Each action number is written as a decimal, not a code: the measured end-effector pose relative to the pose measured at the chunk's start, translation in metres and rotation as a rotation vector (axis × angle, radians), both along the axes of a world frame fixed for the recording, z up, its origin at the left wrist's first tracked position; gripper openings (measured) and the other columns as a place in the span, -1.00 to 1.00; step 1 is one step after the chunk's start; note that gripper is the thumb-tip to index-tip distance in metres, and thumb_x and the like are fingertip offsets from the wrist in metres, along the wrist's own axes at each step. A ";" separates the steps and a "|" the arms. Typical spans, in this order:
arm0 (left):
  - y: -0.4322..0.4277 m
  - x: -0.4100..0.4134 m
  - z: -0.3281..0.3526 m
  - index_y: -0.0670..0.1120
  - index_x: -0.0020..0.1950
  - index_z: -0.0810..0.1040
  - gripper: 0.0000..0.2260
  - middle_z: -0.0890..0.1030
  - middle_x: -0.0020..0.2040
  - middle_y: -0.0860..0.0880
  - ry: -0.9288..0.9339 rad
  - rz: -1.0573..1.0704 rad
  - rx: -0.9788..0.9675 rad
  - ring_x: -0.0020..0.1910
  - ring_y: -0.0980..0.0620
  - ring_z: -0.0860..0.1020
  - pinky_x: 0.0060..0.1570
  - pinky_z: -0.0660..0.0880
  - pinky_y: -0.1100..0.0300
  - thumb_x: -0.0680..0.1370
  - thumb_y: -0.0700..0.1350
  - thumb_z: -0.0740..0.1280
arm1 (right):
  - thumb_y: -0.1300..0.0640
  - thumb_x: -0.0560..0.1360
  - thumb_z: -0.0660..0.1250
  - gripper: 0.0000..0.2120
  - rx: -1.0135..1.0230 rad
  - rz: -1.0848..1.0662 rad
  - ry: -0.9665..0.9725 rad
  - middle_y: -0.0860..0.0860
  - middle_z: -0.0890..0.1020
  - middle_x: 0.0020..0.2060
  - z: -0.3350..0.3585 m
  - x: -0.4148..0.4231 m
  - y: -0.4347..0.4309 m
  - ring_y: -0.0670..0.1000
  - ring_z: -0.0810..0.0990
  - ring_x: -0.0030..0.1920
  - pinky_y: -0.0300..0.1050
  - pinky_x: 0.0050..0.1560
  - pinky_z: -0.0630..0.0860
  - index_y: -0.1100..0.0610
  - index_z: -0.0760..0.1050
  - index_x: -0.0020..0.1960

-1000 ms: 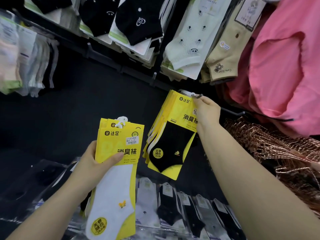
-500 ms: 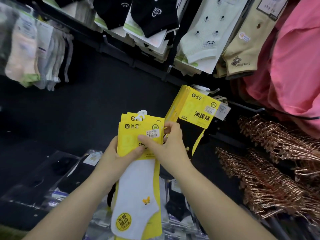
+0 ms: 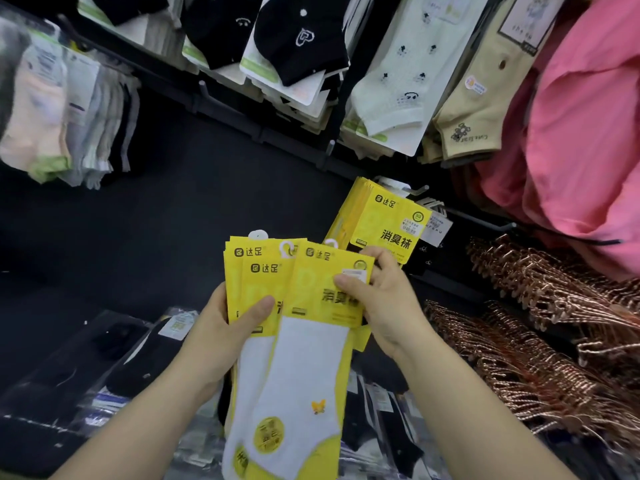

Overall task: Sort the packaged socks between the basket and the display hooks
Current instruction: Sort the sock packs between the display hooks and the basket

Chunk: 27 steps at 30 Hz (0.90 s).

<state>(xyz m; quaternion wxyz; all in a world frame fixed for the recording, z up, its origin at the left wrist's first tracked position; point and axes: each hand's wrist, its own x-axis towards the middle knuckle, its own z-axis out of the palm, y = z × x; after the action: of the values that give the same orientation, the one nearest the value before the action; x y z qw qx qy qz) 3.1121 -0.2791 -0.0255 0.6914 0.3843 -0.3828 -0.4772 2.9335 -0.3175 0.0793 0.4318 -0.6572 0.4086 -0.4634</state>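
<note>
My left hand (image 3: 228,327) grips a fanned stack of yellow sock packs (image 3: 258,289) with white socks inside, thumb across their fronts. My right hand (image 3: 384,299) pinches the upper right corner of the front pack (image 3: 311,358), thumb on its price label, and this pack sits shifted right and forward of the others. Behind my right hand, a bunch of matching yellow packs with black socks (image 3: 384,223) hangs on a display hook (image 3: 415,190). No basket is in view.
Above hang rows of black, pale green and beige sock packs (image 3: 391,84) on a black panel. Pink garments (image 3: 571,140) hang at the right over piles of copper-coloured hangers (image 3: 540,323). Clear-wrapped dark socks (image 3: 384,420) lie in rows below my hands. An empty hook (image 3: 485,221) sticks out right of the yellow bunch.
My right hand left the hanging yellow bunch, came down to the stack in my left hand, and has drawn the front pack out to the right.
</note>
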 end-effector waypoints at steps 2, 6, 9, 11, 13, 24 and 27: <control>-0.001 0.002 -0.001 0.05 0.13 0.50 -0.49 0.71 -0.07 0.09 -0.017 0.038 0.013 -0.12 0.08 0.69 -0.17 0.55 0.14 0.22 0.13 0.45 | 0.36 0.43 0.39 -0.65 -0.076 -0.072 -0.075 0.10 0.67 0.00 0.015 -0.015 -0.002 0.11 0.67 -0.07 0.10 -0.05 0.62 -0.08 0.49 0.01; -0.004 0.013 -0.004 0.09 0.10 0.49 -0.59 0.71 -0.06 0.08 -0.093 0.109 0.040 -0.15 0.09 0.69 -0.20 0.56 0.14 0.29 0.09 0.46 | 0.17 0.42 0.45 -0.89 -0.216 -0.348 -0.207 0.08 0.64 -0.14 0.051 -0.042 -0.009 0.07 0.60 -0.16 0.17 -0.02 0.56 -0.02 0.58 -0.13; -0.005 0.018 -0.007 0.10 0.07 0.49 -0.68 0.69 -0.03 0.03 -0.111 0.145 0.067 -0.08 -0.02 0.68 -0.08 0.59 -0.03 0.36 0.04 0.46 | 0.14 0.44 0.44 -0.93 -0.280 -0.406 -0.191 -0.02 0.55 -0.36 0.068 -0.045 -0.020 -0.01 0.53 -0.28 0.02 -0.15 0.50 0.01 0.57 -0.16; -0.006 0.020 -0.008 0.09 0.06 0.49 -0.71 0.69 -0.02 0.02 -0.129 0.158 0.084 -0.05 -0.06 0.67 0.00 0.57 -0.10 0.39 0.02 0.46 | 0.16 0.46 0.41 -0.90 -0.293 -0.393 -0.146 -0.04 0.53 -0.38 0.075 -0.038 -0.027 -0.02 0.53 -0.28 -0.01 -0.17 0.50 -0.02 0.56 -0.19; -0.005 0.020 -0.009 0.10 0.05 0.49 -0.72 0.69 -0.03 0.04 -0.145 0.162 0.092 -0.07 -0.03 0.67 -0.05 0.58 -0.06 0.40 0.01 0.46 | 0.16 0.48 0.38 -0.87 -0.281 -0.387 -0.112 -0.02 0.54 -0.33 0.078 -0.031 -0.035 0.00 0.54 -0.24 0.01 -0.17 0.53 -0.05 0.56 -0.18; -0.007 0.017 -0.010 0.13 0.05 0.49 -0.60 0.70 -0.11 0.12 -0.177 0.125 0.093 -0.15 0.08 0.68 -0.22 0.55 0.12 0.26 0.14 0.45 | 0.34 0.42 0.39 -0.80 -0.109 -0.335 -0.241 0.01 0.69 -0.35 0.088 -0.035 -0.049 -0.05 0.67 -0.39 -0.23 -0.45 0.53 0.05 0.63 -0.24; -0.006 0.014 -0.011 0.11 0.06 0.49 -0.62 0.70 -0.15 0.19 -0.168 0.112 0.082 -0.23 0.16 0.68 -0.30 0.52 0.23 0.30 0.11 0.46 | 0.29 0.41 0.41 -0.87 -0.059 -0.317 -0.183 0.04 0.69 -0.39 0.089 -0.038 -0.051 -0.01 0.66 -0.40 -0.16 -0.47 0.54 0.10 0.64 -0.25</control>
<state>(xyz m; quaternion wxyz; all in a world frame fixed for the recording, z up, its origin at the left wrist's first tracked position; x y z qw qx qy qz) 3.1262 -0.2856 -0.0361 0.6661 0.4716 -0.3977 -0.4192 2.8954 -0.3686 0.1683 0.3694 -0.5519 0.4523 -0.5953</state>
